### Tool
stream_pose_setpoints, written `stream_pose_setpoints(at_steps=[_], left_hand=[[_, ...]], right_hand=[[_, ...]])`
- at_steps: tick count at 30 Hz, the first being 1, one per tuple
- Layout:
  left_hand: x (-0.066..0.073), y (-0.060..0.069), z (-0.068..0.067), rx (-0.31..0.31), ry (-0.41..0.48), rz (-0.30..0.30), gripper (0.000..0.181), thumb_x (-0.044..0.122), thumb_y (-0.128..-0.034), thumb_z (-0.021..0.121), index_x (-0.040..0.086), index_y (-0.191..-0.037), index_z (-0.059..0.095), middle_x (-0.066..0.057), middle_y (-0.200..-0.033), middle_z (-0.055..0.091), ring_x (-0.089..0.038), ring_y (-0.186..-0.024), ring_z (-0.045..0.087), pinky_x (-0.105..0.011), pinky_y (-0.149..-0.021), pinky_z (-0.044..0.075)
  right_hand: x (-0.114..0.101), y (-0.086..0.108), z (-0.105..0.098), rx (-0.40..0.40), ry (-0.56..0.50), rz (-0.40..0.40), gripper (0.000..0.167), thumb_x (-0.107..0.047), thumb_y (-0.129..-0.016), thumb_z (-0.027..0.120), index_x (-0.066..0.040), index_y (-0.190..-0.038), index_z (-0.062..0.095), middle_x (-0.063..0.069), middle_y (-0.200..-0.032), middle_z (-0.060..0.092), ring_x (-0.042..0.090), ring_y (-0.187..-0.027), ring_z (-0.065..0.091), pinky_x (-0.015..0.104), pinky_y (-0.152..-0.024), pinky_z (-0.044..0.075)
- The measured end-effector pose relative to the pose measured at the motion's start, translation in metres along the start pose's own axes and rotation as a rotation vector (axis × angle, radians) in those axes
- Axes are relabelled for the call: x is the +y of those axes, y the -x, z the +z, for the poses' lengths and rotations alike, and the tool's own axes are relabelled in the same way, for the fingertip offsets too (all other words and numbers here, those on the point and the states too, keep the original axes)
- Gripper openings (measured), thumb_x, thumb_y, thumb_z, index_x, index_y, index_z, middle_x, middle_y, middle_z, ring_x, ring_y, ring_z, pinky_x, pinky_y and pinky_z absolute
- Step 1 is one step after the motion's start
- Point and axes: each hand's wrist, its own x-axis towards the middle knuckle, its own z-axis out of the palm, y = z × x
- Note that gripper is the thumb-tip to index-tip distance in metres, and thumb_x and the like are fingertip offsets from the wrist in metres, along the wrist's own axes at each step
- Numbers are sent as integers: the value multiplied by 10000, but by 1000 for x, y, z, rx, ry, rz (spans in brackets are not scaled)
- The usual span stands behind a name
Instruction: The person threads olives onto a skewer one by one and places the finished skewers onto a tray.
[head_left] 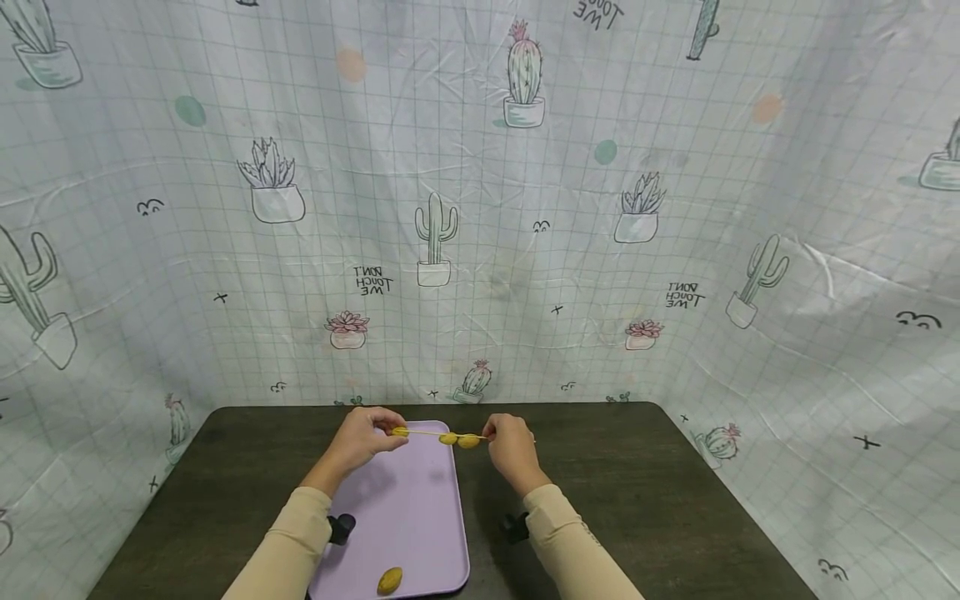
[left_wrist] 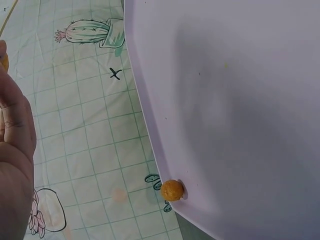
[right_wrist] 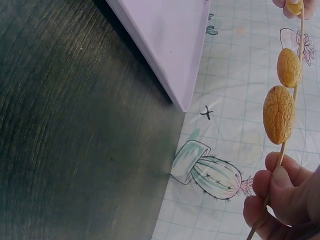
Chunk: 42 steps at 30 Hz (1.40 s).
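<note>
As the right hand pinches it, the skewer points lengthwise left.

Pale, gridded cactus-print sheet behind and beside a dark, wood-grained table

Head view: you work under diffuse, moderately bright light, seemingly from above; soft shadows spread over the far half of the tray, and glare streaks the curtain beyond the right edge of the desk. Left wrist view: you see a dimmer picture, broad grey shadow veiling the tray. Right wrist view: you find wrinkles on the yellow fruits sharp.
</note>
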Motion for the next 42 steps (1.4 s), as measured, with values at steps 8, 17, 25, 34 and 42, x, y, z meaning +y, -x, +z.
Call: stream_pose_setpoints(at_steps=[8,17,25,34,42], left_hand=[[1,0,2,3,-7,-27,142,80,-801,863,95,-922,790,44,-808,680,-153,-802,600,-305,-652,488],[3,-1,6,7,-24,-45,146,86,-800,863,90,-929,793,44,-839,696,-143,-818,610,-311,-652,508],[6,-2,8,-6,-8,-47,140,70,-794,864,90,-913,793,14,-845,719,-135,-806,636,-280,-652,518],[6,-3,9,-19,16,-29,139,42,-793,860,66,-910,789,-16,-852,733,-139,-792,652,-271,-650,536],[7,-2,10,-25,85,-82,171,61,-791,866,41,-944,793,-17,-895,734,-153,-827,669,-271,-661,551]], right_hand=[[-1,0,2,-12,13,3,201,107,-831,698,-81,-772,741,14,-779,686,208,-733,641,477,-706,532],[-3,2,-2,-6,15,-15,200,117,-821,695,-73,-778,741,16,-779,687,221,-738,646,497,-706,525],[-4,1,-1,-11,23,-1,208,113,-828,697,-82,-763,729,10,-759,668,202,-712,622,467,-684,534],[-8,1,-1,-14,19,3,240,122,-822,700,-103,-740,714,10,-748,666,186,-697,614,443,-671,541],[-10,3,-2,-42,-18,21,228,130,-842,669,-77,-764,723,23,-760,666,177,-683,592,410,-636,532]])
